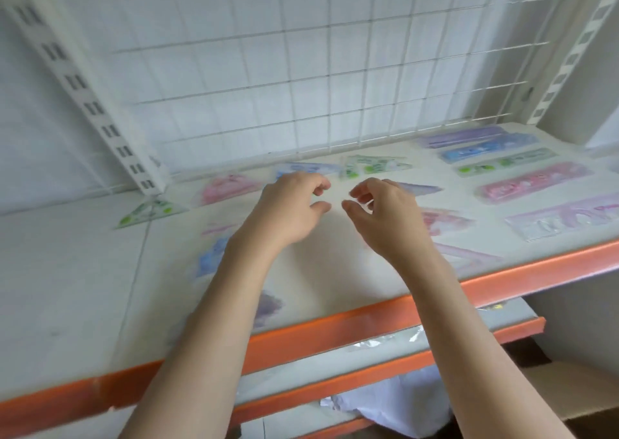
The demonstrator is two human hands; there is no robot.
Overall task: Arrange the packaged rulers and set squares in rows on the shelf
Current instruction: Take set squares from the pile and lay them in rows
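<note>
**Two hands over a shelf of rulers and set squares**

The left hand (288, 204) and right hand (382, 211) hover side by side above the middle of the white shelf (67, 288), fingers loosely curled, fingertips nearly meeting. Motion blur hides whether either pinches a clear packet; I cannot tell.

The shelf top is smooth and matt, edged with a glossy orange lip (335, 334). Behind it stands a white wire grid (301, 87), flanked by slotted metal uprights (83, 80).

Flat plastic pieces in shiny clear sleeves lie across the shelf. On the right are long rectangular rulers, long axes running left to right, stacked front to back: purple ruler (469, 136), blue ruler (485, 151), green ruler (505, 166), pink ruler (536, 184), and a wider lilac set (569, 219) nearest the lip.

Triangular set squares form a back row: green triangle (152, 210) at the left, apex pointing to the grid, then pink triangle (227, 187), blue triangle (301, 168) and another green one (371, 165). More blurred pieces lie under the forearms.
</note>
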